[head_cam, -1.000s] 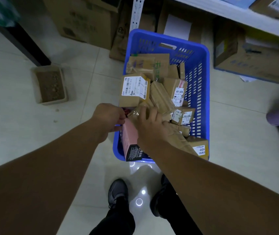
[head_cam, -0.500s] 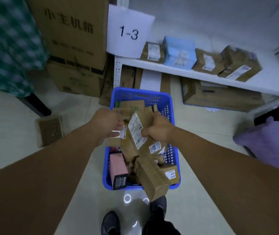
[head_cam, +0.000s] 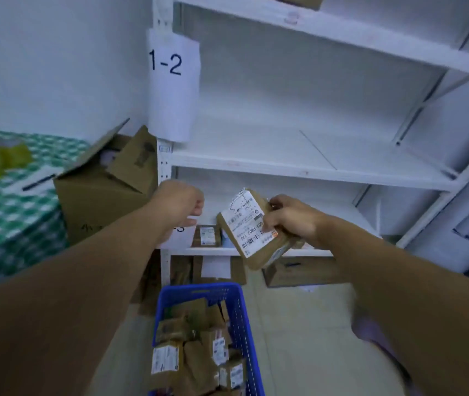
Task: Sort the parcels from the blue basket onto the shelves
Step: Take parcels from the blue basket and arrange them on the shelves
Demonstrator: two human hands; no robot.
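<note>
right hand (head_cam: 293,221) — grips parcel (head_cam: 251,227) | left hand (head_cam: 180,201) — curled, holding nothing

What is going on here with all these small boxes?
A person is sorting parcels. The right hand grips a brown labelled parcel, held up in front of the shelf marked 1-2. The left hand is curled beside it, apparently holding nothing. The blue basket stands on the floor below, with many parcels inside.

Two hands (head_cam: 180,201) (head_cam: 293,221), one held parcel (head_cam: 249,224), one blue basket (head_cam: 199,289), two numbered signs (head_cam: 173,81) (head_cam: 183,234)
</note>
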